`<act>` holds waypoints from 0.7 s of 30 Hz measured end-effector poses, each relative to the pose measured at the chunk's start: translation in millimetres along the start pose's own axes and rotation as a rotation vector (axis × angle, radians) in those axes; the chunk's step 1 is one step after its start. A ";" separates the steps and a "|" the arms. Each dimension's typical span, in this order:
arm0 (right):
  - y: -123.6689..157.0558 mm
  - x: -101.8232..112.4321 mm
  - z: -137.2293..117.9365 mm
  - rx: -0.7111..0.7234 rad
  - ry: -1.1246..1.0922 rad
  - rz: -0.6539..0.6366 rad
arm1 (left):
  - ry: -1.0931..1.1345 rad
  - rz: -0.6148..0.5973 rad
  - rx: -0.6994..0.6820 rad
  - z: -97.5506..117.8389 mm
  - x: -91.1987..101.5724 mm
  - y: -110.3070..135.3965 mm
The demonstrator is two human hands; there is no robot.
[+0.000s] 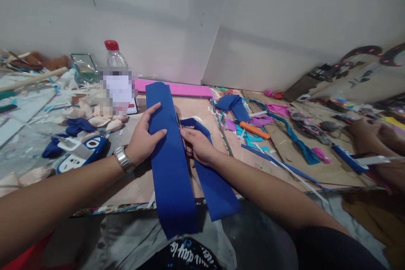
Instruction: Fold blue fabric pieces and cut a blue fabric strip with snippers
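Observation:
A long, wide blue strip of smooth sheet material runs from the worktable over its front edge. My left hand, with a metal watch at the wrist, is on its left side, thumb and index finger on top and the other fingers hidden. My right hand grips a small pair of scissors, whose metal blades are at the strip's right edge; the handles are mostly covered by my fingers. A narrower blue length passes under my right hand and hangs past the table edge.
At left are a blue-and-white power strip, pale stuffed pieces, a phone and a red-capped bottle. Rightward lie an orange cutter knife, scraps and a glue gun. Another person's hands are at far right.

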State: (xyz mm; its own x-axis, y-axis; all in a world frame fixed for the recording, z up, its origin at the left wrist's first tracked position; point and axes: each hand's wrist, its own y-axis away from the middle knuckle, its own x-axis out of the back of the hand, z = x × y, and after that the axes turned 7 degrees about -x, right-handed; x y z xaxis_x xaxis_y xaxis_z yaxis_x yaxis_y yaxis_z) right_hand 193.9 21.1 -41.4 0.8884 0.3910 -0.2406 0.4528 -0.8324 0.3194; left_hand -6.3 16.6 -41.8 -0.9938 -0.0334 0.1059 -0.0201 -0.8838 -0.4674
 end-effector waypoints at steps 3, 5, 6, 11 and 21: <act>-2.4 1.9 1.3 0.028 -0.002 0.018 | -0.007 -0.010 0.021 -2.7 -0.3 0.4; -4.0 2.8 2.6 0.047 0.004 0.025 | -0.023 -0.013 0.031 -5.2 -0.1 0.5; -4.6 3.1 3.3 0.054 0.012 0.025 | -0.033 -0.014 0.035 -6.3 0.1 0.5; -5.5 2.4 3.5 0.066 0.013 0.016 | -0.092 -0.024 0.028 -8.6 0.8 1.1; -7.6 3.2 0.3 0.039 0.003 0.008 | -0.360 -0.064 -0.098 -6.1 3.3 -2.4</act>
State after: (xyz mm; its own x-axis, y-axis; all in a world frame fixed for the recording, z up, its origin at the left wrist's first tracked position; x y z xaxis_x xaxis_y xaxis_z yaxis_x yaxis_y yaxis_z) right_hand 193.3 28.6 -44.9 0.8921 0.3857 -0.2356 0.4428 -0.8501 0.2851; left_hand -10.2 21.5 -45.7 -0.8885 -0.1572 0.4312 -0.1083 -0.8411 -0.5299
